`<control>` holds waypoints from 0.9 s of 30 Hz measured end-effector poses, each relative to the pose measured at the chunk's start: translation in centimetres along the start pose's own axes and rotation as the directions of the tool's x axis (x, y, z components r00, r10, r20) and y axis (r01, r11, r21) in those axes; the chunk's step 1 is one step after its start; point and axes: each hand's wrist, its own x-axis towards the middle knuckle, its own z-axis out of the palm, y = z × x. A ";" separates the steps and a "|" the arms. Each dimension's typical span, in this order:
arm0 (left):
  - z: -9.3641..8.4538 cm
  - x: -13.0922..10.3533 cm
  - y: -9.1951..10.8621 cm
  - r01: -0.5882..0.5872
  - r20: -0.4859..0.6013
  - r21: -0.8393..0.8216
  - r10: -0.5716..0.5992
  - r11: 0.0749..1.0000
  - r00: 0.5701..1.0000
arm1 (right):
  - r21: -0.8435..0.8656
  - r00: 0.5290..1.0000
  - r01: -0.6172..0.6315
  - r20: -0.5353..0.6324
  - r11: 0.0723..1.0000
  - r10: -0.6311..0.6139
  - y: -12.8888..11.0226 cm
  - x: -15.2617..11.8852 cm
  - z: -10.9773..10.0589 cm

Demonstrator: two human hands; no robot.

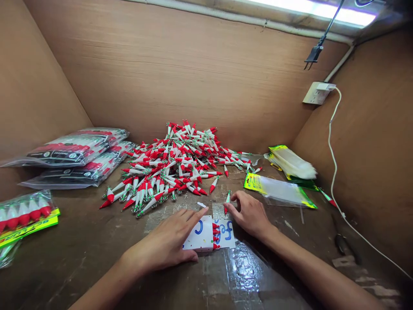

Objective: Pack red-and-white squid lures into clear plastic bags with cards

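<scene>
My left hand [176, 237] rests over a small white card box [203, 234] with blue lettering, its fingers at the far edge and thumb at the near edge. Red tips of several squid jigs show at the box's open right end, beside a white flap [229, 234] with blue writing. Just right of the box, my right hand [250, 213] has its thumb and index finger curled at a single red, white and green squid jig [227, 199]. Behind both hands rises a big pile of squid jigs [174, 163]. A few loose ones lie at the pile's right side.
Filled clear bags [74, 150] are stacked at the left, with a yellow-labelled pack of jigs [27, 215] nearer. Clear yellow-headed bags [280, 189] lie at the right. A white cable [334, 163] runs down from a wall socket [318, 94]; a black plug [314, 54] hangs above.
</scene>
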 end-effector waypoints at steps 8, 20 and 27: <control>0.2 -0.1 -0.4 -0.012 0.002 -0.008 0.012 1.000 1.000 | -0.168 0.986 -0.139 0.069 0.976 0.152 0.8 0.6 0.8; 0.0 -0.2 -0.1 0.003 0.014 0.008 -0.003 1.000 1.000 | 0.231 0.965 0.149 -0.244 0.961 -0.091 1.2 0.1 -1.0; 0.0 -0.2 0.0 0.006 0.012 0.010 -0.006 1.000 1.000 | 0.247 0.900 0.308 -0.389 0.919 -0.197 0.6 -0.6 -1.4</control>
